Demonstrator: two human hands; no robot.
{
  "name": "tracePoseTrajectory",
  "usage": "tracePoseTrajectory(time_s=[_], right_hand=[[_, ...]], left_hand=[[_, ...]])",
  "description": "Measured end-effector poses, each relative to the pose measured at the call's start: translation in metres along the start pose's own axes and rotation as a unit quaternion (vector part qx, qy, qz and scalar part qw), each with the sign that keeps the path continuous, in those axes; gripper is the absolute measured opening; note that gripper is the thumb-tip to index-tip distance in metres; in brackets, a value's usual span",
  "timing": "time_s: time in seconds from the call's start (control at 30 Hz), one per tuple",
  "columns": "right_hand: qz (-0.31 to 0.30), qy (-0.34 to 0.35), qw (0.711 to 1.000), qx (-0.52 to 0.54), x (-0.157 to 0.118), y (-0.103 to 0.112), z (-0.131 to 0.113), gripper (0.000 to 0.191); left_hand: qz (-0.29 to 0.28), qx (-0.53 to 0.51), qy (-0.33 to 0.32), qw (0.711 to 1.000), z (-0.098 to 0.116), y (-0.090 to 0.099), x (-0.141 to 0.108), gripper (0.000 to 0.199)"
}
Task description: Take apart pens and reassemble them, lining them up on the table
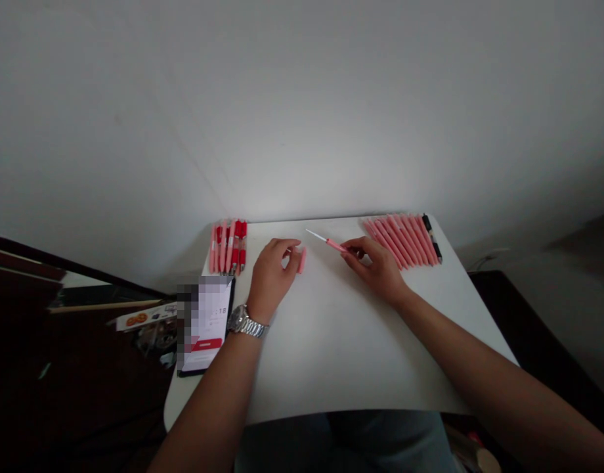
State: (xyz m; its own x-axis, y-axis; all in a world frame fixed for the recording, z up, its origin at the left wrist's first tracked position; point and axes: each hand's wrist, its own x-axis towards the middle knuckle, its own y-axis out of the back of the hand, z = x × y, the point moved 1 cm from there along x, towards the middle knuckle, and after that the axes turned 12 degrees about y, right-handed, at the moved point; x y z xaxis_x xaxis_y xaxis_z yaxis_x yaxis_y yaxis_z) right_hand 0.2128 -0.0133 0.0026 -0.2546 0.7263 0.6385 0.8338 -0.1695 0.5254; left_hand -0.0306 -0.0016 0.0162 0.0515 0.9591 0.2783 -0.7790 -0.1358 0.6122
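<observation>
My left hand (275,272), with a metal watch on its wrist, is over the middle of the white table. Its thumb and fingers are curled around a short pink pen piece (302,260), partly hidden by the thumb. To the right, my right hand (375,266) pinches a pink pen barrel (335,245) near its back end. A thin white refill tip (315,234) sticks out of that barrel, pointing up and left, a little apart from my left hand.
Several pink pens (400,240) lie in a slanted row at the back right, beside a black pen (432,238). At the back left are several pink and red pens (228,248). A phone or tablet (206,328) rests along the left edge of the table (331,368). A wall stands behind.
</observation>
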Motion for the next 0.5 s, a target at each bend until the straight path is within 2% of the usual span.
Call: tracePoseTrajectory(time_s=[0.2,0.5], right_hand=[[-0.009,-0.013,1.000,-0.003,-0.0003,-0.0002,0.0011,0.019],[-0.016,-0.022,1.000,-0.007,-0.0011,-0.0013,0.0060,0.016]], left_hand=[[-0.025,0.120,-0.004,0.992,-0.0036,0.0014,0.0010,0.021],[-0.052,0.138,-0.024,0.989,-0.0084,0.0017,0.0015,0.029]])
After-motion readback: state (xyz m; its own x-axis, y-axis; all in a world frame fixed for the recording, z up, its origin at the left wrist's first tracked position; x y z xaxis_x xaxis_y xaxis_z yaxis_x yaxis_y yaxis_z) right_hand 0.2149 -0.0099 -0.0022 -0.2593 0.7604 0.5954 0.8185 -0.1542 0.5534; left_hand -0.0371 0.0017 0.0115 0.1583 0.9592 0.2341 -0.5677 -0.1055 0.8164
